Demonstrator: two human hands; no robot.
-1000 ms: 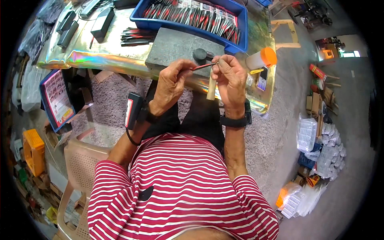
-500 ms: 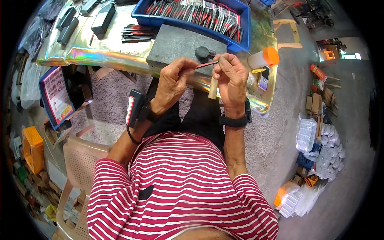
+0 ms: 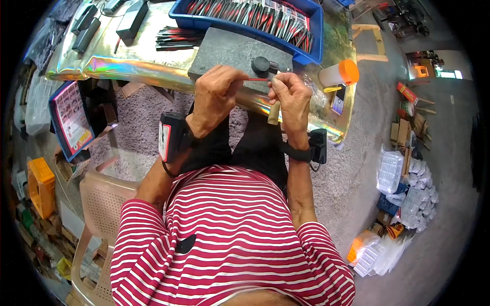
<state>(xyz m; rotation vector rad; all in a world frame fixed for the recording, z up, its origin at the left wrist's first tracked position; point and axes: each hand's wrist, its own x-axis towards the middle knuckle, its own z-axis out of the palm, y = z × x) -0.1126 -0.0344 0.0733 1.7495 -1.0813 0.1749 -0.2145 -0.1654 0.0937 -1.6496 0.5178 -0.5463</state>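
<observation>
Between my two hands, over the table's near edge, is a slim red-and-black stick (image 3: 258, 79); its exact kind is too small to tell. My left hand (image 3: 216, 96) is closed on its left end, the back of the hand turned up and the fingertips mostly hidden. My right hand (image 3: 292, 98) pinches the other end between thumb and fingers. Just beyond them, a grey stone block (image 3: 224, 52) lies on the table. A hammer with a round black head (image 3: 261, 65) rests on the block, and its wooden handle (image 3: 273, 113) sticks out below my right hand.
Behind the block, a blue bin (image 3: 245, 29) holds many slim red-and-black pieces. A pile of similar pieces (image 3: 177, 39) lies left of the block. An orange-lidded jar (image 3: 332, 75) and a phone (image 3: 338, 100) stand and lie at right. A plastic chair (image 3: 104, 204) is at my left.
My left hand has rolled so its back faces up more. The stick has swung from slanted to nearly level, and my right hand has shifted slightly left and down.
</observation>
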